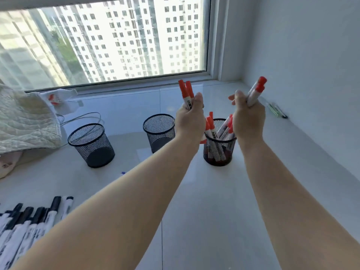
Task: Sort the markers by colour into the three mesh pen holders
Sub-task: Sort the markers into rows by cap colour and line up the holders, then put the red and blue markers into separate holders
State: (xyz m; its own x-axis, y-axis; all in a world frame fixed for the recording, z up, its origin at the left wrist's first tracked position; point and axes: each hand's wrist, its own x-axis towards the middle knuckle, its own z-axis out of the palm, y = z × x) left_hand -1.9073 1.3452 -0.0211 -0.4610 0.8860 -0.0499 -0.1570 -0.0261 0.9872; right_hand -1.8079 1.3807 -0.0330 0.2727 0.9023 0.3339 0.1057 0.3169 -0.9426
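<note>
Left hand fingers were curled tight round two red-capped markers, caps up. Right hand clamped two more red markers, tilted rightward. Both hovered over the right holder, which already held about five reds. We judged a double release risky: crowded caps could deflect a marker over the rim, or a knock could tip the holder. Middle holder and left holder stood empty: three holders in all. Roughly eight black-capped markers lay at lower left.
</note>
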